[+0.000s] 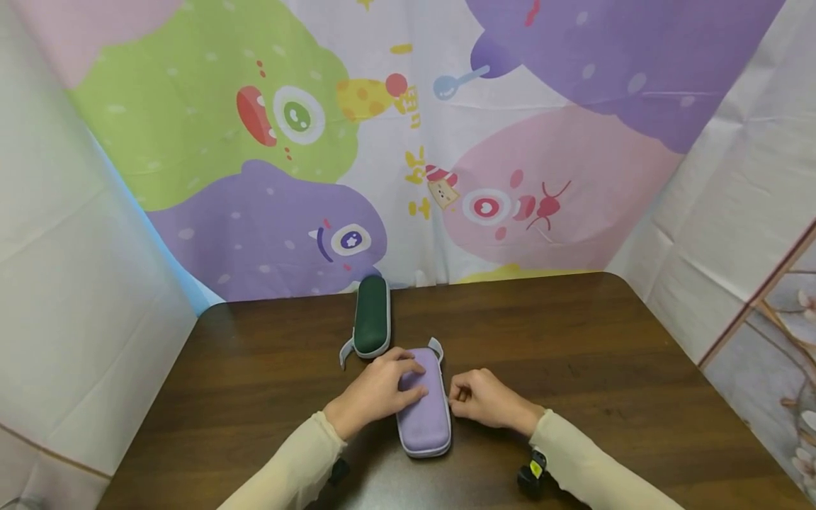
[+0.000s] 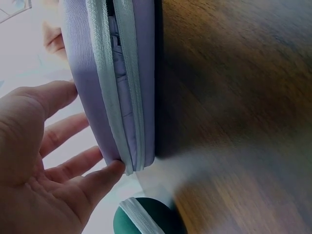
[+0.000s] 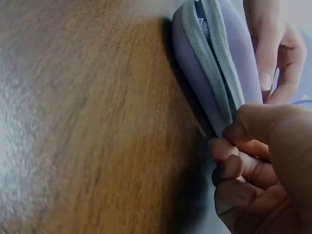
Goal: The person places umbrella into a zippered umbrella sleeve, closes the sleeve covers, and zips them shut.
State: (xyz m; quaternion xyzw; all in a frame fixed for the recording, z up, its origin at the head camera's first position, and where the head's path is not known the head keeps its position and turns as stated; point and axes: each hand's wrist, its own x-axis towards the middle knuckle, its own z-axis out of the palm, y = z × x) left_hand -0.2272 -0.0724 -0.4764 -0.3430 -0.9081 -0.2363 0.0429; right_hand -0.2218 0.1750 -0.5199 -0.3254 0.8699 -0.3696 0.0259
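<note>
A purple zippered case (image 1: 426, 418) lies on the table with its zip partly open. My left hand (image 1: 376, 386) rests on its top, fingers spread over the lid. In the left wrist view, parted grey zip tape (image 2: 127, 97) runs along the case's side. At the right edge, my right hand (image 1: 487, 400) pinches the zipper pull between thumb and forefinger; the pull itself is hidden by the fingertips. The right wrist view shows the gap between the zip teeth (image 3: 217, 63) leading down to these fingers. A grey loop strap (image 1: 436, 348) sticks out at the case's far end.
A dark green zippered case (image 1: 372, 315) with a grey strap (image 1: 345, 352) lies beyond the left hand, near the back edge of the brown wooden table (image 1: 574, 340). A printed cartoon cloth (image 1: 408, 248) hangs behind the table, with pale curtains at both sides.
</note>
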